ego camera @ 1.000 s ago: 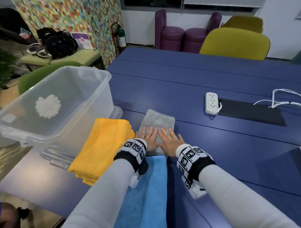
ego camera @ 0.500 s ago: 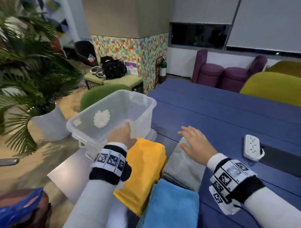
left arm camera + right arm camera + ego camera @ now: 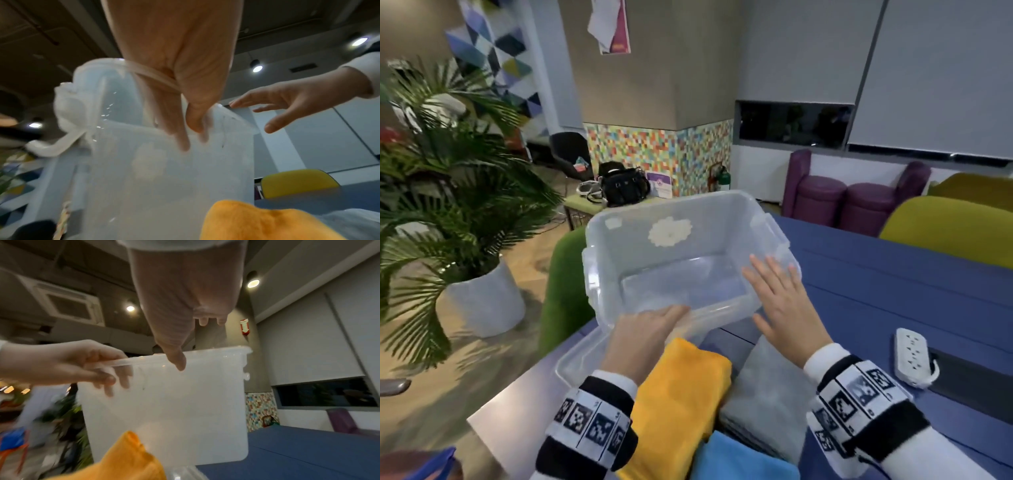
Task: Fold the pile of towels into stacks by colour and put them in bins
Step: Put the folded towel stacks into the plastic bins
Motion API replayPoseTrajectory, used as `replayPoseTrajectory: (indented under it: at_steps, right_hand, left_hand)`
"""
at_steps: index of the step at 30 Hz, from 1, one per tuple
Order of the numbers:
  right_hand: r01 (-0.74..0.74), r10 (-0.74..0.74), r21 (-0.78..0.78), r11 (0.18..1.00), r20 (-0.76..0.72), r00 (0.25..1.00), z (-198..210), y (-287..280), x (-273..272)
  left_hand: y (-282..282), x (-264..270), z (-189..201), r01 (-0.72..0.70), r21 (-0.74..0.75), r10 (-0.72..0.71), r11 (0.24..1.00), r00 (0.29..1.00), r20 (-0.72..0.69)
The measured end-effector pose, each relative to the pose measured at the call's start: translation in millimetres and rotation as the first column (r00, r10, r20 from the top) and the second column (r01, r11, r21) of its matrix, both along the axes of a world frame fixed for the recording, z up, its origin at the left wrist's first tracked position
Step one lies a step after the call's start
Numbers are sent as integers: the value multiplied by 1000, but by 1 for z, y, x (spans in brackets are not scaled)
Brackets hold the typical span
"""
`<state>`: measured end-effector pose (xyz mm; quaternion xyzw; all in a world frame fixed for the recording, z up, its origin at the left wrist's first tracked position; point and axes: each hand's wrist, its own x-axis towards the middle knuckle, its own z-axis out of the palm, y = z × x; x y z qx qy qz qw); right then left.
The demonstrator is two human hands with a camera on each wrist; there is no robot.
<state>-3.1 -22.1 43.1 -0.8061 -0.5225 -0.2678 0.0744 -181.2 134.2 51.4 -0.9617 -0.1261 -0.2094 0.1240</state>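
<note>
From the head view, your left hand (image 3: 643,337) grips the bin (image 3: 774,229) rim at 6 o'clock; your right hand (image 3: 780,301) reaches open near its 4 o'clock corner. One-handed, it may tip onto the yellow towels (image 3: 681,394). Left wrist: fingers (image 3: 180,129) hook inside the wall. Right wrist: nothing held.

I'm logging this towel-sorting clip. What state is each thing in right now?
clear bin: no lid on it, nothing inside, tilted, near rim gripped.
left hand: fingers curled over the bin's near rim.
right hand: fingers spread, reaching to the bin's right side.
yellow towels: folded, stacked on the table.
grey towels: folded, stacked.
blue towel: folded, nearest the camera.
power strip: nothing plugged in.
</note>
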Motion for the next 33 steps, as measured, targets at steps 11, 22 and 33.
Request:
replayPoseTrajectory:
  at_steps: [11,22,33]
  right_hand:
    - [384,-380,-14,923,-184,907,-3,-224,-14]
    - [621,-665,-248,744,-366,651,-49,-374,-67]
    - [579,-577,-74,812,-251,777,-66,-378,-75]
  left_hand:
    - [-150,65,-7,510,-22,-508,860,860,49]
    - [-291,78,-67,630,-314,-669,711,743,-25]
    - [-305,55,-86,440,-506,-457,742,884,99]
